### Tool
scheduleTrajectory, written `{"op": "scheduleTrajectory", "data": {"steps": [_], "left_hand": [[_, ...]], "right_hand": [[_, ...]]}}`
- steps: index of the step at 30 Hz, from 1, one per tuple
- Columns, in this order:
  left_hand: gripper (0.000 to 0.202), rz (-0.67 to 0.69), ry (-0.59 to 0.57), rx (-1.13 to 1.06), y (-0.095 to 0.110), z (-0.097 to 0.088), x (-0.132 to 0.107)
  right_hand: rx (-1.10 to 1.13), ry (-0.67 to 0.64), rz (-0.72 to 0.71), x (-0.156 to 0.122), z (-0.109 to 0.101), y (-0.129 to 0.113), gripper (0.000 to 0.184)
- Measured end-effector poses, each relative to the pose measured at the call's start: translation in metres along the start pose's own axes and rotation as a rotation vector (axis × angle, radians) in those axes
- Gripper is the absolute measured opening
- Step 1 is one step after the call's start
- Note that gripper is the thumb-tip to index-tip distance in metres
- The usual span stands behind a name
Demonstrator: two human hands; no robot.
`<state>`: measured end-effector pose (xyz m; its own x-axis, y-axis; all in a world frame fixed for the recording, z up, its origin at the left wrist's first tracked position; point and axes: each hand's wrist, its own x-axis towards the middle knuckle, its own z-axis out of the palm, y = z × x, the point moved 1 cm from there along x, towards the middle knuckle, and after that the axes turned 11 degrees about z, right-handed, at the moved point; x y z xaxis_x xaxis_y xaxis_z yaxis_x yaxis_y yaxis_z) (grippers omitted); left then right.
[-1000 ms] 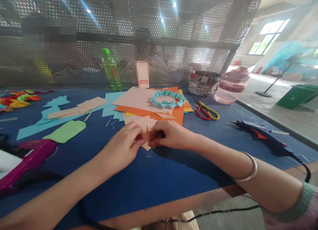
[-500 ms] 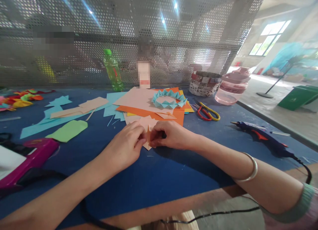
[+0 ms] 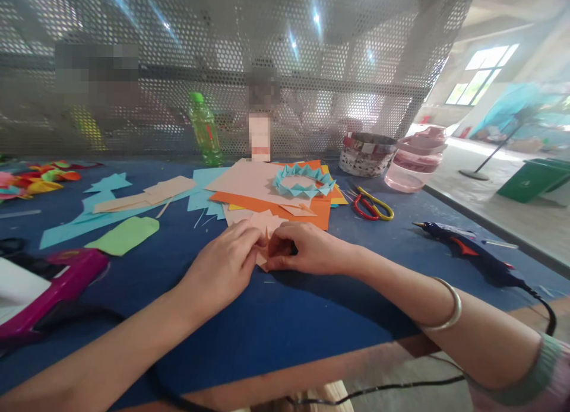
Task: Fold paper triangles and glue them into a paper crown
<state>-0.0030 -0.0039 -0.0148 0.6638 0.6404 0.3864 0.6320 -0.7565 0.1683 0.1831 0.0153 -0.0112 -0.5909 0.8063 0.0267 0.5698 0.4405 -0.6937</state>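
Note:
A small piece of folded peach paper (image 3: 262, 260) lies low over the blue table, its pointed end toward me. My left hand (image 3: 229, 252) pinches its left side, fingers closed. From the other side my right hand (image 3: 300, 247) is closed on it, thumb and fingers together near the middle crease. My fingers cover much of the paper. Just behind the hands lie sheets of orange paper (image 3: 249, 199) and peach paper (image 3: 244, 180). On top of these rests a ring of folded light-blue paper (image 3: 303, 191) with a zigzag rim.
Scissors (image 3: 373, 204) and a glue gun (image 3: 467, 252) lie to the right. Behind them stand a woven basket (image 3: 366, 159) and a pink jug (image 3: 412, 165). Left are a green bottle (image 3: 205, 130), green paper (image 3: 127, 235) and a magenta device (image 3: 71, 281). A mesh panel (image 3: 178, 62) rises behind.
My right hand has shifted slightly left and in closer to the left hand, covering more of the folded paper. The view has moved a little; the things on the table stay in place.

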Motion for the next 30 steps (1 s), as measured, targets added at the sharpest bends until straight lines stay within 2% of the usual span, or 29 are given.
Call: {"op": "scheduleTrajectory", "data": {"steps": [2, 6, 12, 14, 17, 21, 27, 30], "left_hand": [[0.02, -0.01, 0.074, 0.045, -0.001, -0.005, 0.0], [0.023, -0.085, 0.189, 0.096, -0.013, -0.012, 0.001], [0.02, -0.184, 0.129, -0.11, -0.026, -0.008, 0.005], [0.025, -0.164, 0.118, -0.183, -0.024, -0.007, 0.006], [0.037, -0.063, 0.115, -0.24, -0.022, -0.006, 0.007], [0.041, 0.05, 0.076, -0.233, -0.022, -0.008, 0.004], [0.027, 0.042, 0.039, -0.128, -0.01, -0.014, -0.006], [0.02, 0.064, 0.017, 0.0, -0.001, -0.017, -0.011]], "right_hand": [[0.014, -0.007, 0.024, -0.001, -0.002, -0.001, 0.028], [-0.067, 0.082, 0.057, -0.003, -0.002, -0.005, 0.037], [-0.091, 0.125, 0.065, -0.004, 0.001, -0.007, 0.037], [-0.11, 0.134, 0.044, -0.004, 0.002, -0.008, 0.038], [-0.161, 0.161, 0.018, -0.005, 0.004, -0.008, 0.04], [-0.221, 0.177, 0.005, -0.006, 0.006, -0.011, 0.044], [-0.339, 0.231, -0.019, -0.008, 0.006, -0.015, 0.03], [-0.374, 0.256, -0.066, -0.009, 0.005, -0.015, 0.026]]}}
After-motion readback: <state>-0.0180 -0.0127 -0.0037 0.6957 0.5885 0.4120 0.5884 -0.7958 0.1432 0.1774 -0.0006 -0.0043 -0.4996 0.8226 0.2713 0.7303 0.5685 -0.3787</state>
